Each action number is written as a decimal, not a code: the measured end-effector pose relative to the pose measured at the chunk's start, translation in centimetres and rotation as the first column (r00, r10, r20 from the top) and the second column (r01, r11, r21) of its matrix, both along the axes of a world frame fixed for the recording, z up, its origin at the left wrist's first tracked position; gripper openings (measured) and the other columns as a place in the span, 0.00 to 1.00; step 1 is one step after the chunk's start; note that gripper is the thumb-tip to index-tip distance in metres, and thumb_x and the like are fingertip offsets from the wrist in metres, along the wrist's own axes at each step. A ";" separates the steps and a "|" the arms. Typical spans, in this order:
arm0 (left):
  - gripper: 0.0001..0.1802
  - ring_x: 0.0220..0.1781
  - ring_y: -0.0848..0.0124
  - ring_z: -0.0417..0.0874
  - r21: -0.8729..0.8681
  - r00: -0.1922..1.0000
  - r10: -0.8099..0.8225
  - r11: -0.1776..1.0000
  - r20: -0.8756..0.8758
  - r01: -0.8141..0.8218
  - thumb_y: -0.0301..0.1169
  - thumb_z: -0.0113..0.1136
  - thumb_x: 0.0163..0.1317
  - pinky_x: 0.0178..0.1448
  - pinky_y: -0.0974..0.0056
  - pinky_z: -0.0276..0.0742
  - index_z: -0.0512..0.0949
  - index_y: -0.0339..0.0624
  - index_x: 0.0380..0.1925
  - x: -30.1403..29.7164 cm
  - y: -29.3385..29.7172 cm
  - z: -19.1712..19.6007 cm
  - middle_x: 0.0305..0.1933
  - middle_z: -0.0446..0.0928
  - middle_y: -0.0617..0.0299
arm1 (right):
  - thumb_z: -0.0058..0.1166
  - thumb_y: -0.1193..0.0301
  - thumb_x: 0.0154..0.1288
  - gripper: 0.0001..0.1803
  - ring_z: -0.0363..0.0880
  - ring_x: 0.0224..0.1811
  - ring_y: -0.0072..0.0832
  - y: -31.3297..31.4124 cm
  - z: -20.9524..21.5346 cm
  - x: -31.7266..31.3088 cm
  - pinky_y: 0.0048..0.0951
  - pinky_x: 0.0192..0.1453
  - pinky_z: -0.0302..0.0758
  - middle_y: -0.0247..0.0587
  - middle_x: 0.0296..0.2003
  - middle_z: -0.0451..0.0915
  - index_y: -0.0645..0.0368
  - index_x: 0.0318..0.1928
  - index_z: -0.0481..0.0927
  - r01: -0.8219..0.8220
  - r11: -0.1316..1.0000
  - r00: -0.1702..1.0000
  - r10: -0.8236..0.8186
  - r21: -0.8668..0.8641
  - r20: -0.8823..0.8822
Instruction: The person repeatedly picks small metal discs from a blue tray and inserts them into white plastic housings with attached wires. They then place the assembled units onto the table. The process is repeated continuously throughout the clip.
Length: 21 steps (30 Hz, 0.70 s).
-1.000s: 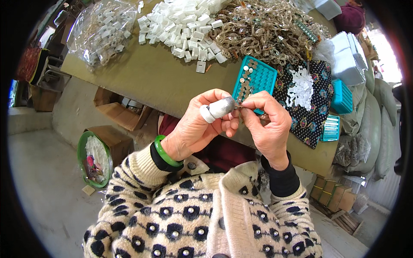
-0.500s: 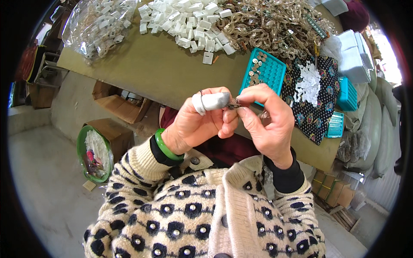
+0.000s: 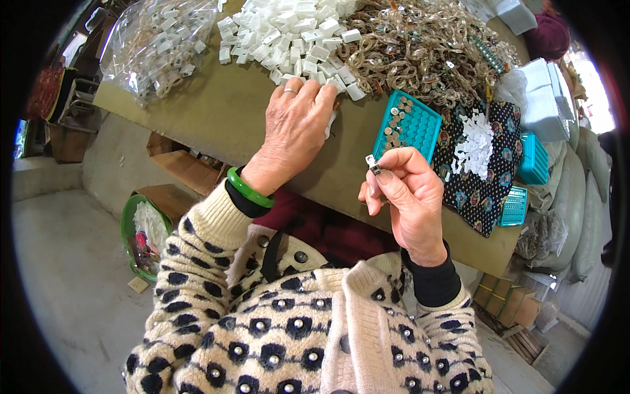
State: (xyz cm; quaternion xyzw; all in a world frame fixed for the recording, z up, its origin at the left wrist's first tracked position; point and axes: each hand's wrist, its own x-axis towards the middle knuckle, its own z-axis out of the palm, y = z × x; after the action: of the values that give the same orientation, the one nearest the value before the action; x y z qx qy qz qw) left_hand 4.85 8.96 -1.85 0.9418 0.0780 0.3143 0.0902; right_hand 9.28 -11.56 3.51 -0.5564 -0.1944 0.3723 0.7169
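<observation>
My right hand [image 3: 407, 197] is raised just above the near edge of the surface [image 3: 216, 111], its thumb and forefinger pinched together on a small metal clip [image 3: 373, 163] with a white tip. I judge the clip light, stiff and a bit slippery, best gripped by its flat sides as it is now; squeezing harder could make it spring out. My left hand [image 3: 295, 125] lies palm down farther off, fingers [image 3: 319, 97] spread and resting on the near edge of the pile of white blocks [image 3: 289, 33]; whether it holds one I cannot tell. The blocks look light, hard and easy to take by their sides. A teal tray [image 3: 413, 121] with small wells lies just beyond the clip, to its right.
</observation>
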 end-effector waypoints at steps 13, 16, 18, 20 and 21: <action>0.21 0.47 0.70 0.82 -0.926 0.888 -0.358 -0.342 0.288 0.162 0.27 0.67 0.59 0.52 0.64 0.80 0.75 0.29 0.51 -3.3 -2.8 3.9 0.47 0.80 0.57 | 0.54 0.86 0.61 0.09 0.79 0.41 0.41 0.2 0.0 1.6 0.34 0.49 0.76 0.49 0.45 0.80 0.63 0.40 0.75 0.068 0.997 0.418 -0.055 0.030 0.907; 0.24 0.53 0.65 0.82 -0.804 0.875 -0.238 -0.545 0.422 0.239 0.29 0.68 0.58 0.58 0.57 0.81 0.75 0.31 0.53 -3.3 -3.5 3.8 0.50 0.79 0.55 | 0.51 0.86 0.64 0.08 0.80 0.41 0.37 0.0 -0.2 1.0 0.33 0.47 0.78 0.49 0.45 0.80 0.64 0.41 0.74 0.107 0.992 0.508 -0.109 0.063 0.854; 0.23 0.49 0.66 0.83 -0.801 0.846 -0.222 -0.500 0.485 0.328 0.29 0.69 0.58 0.56 0.59 0.82 0.76 0.32 0.52 -3.2 -4.3 3.5 0.49 0.79 0.55 | 0.50 0.85 0.66 0.07 0.81 0.41 0.34 -0.1 -0.4 0.6 0.31 0.47 0.79 0.49 0.46 0.80 0.64 0.43 0.74 0.107 0.986 0.645 -0.167 0.127 0.746; 0.21 0.48 0.68 0.83 -0.800 0.828 -0.196 -0.445 0.525 0.402 0.26 0.69 0.58 0.52 0.62 0.83 0.77 0.33 0.51 -3.2 -5.2 3.2 0.52 0.78 0.56 | 0.45 0.77 0.75 0.05 0.78 0.52 0.30 -0.7 -0.1 0.5 0.30 0.55 0.76 0.53 0.53 0.77 0.65 0.48 0.70 0.058 0.993 0.707 -0.113 0.102 0.698; 0.21 0.50 0.67 0.83 -0.827 0.831 -0.214 -0.383 0.513 0.412 0.26 0.68 0.59 0.52 0.61 0.84 0.77 0.33 0.52 -3.1 -5.4 3.1 0.54 0.77 0.55 | 0.46 0.77 0.75 0.05 0.78 0.52 0.29 -0.8 0.0 0.4 0.30 0.56 0.76 0.52 0.53 0.77 0.65 0.48 0.70 0.053 0.995 0.760 -0.092 0.080 0.643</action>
State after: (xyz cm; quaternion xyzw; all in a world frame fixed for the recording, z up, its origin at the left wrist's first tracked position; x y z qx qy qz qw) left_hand 1.71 3.56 1.26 0.4516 0.0160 0.1464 0.8800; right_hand 9.69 -12.34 3.47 -0.6370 -0.4180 0.1245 0.6356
